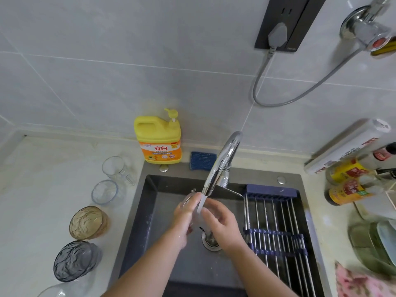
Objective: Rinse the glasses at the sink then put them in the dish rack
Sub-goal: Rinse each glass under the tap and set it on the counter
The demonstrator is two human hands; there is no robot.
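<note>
Over the dark sink point(150, 211), both hands hold one clear glass point(188, 201) lying on its side under running water from the chrome faucet point(222, 161). My left hand point(184, 219) grips its far end; my right hand point(222, 224) grips the near end. Left of the sink on the counter stand a clear mug point(113, 168), a clear glass with a blue rim point(105, 191), an amber textured glass point(87, 221), a grey textured glass point(72, 260) and part of another clear glass point(53, 291). The roll-up dish rack point(276, 228) spans the sink's right side and holds nothing.
A yellow dish-soap bottle point(158, 140) and a blue sponge point(202, 160) sit behind the sink. Sauce bottles point(347, 181), a foil-wrap box point(347, 146), stacked glass bowls point(377, 247) and a pink cloth point(360, 281) crowd the right counter. A grey cable point(263, 82) hangs from the wall socket.
</note>
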